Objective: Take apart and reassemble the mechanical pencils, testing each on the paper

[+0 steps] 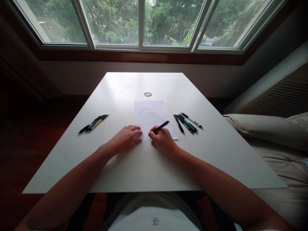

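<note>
A sheet of paper (150, 112) covered in lines of writing lies on the white table (144, 170) in front of me. My right hand (163, 139) is closed around a black pen (161, 127), which slants up to the right over the lower part of the sheet. The pen's tip is hidden by my fingers. Flat at the sheet's lower left edge rests my left hand (127, 136), fingers stretched out and holding nothing.
Several pens (93, 123) lie in a bunch on the left, and several more pens (189, 123) on the right. A small round emblem (148, 94) is beyond the paper. Right of the table stands a padded light seat (267, 131); a window (141, 25) is ahead.
</note>
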Demonstrator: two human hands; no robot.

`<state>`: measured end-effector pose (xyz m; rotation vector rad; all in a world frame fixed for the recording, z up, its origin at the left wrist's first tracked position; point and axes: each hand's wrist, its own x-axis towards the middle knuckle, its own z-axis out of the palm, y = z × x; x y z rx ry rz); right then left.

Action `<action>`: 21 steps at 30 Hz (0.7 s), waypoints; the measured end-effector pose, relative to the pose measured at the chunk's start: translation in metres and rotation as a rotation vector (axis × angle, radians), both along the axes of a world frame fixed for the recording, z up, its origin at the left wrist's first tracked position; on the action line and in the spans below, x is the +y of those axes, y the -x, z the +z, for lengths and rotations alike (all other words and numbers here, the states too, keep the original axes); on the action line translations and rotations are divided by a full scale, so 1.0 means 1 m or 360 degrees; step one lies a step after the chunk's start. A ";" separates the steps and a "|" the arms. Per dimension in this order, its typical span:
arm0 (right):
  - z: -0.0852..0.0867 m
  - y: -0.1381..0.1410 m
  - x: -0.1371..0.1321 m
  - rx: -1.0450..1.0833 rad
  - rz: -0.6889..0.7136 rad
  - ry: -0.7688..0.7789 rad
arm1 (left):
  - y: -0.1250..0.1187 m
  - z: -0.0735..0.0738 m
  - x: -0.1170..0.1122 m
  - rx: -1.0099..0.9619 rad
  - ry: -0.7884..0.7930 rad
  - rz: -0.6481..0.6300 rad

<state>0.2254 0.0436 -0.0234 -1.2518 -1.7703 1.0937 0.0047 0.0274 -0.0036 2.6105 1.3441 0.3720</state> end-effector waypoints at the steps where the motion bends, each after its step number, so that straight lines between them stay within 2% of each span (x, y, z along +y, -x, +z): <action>1: 0.000 0.000 0.000 0.0000 -0.0016 -0.0032 | 0.000 0.000 0.000 -0.0002 0.0000 0.0001; 5: 0.001 -0.004 0.005 0.0036 -0.0141 -0.0340 | 0.000 0.001 0.000 0.0004 0.0007 -0.0011; 12: 0.006 -0.015 0.016 -0.0002 -0.0178 -0.0787 | 0.001 -0.001 0.003 0.0001 0.0039 -0.0016; 17: 0.015 -0.015 0.013 0.0024 -0.0235 -0.0876 | 0.001 -0.002 0.004 -0.0011 0.0038 -0.0022; 21: 0.017 -0.016 0.013 -0.0050 -0.0175 -0.0922 | 0.001 -0.002 0.004 -0.0028 0.0045 -0.0021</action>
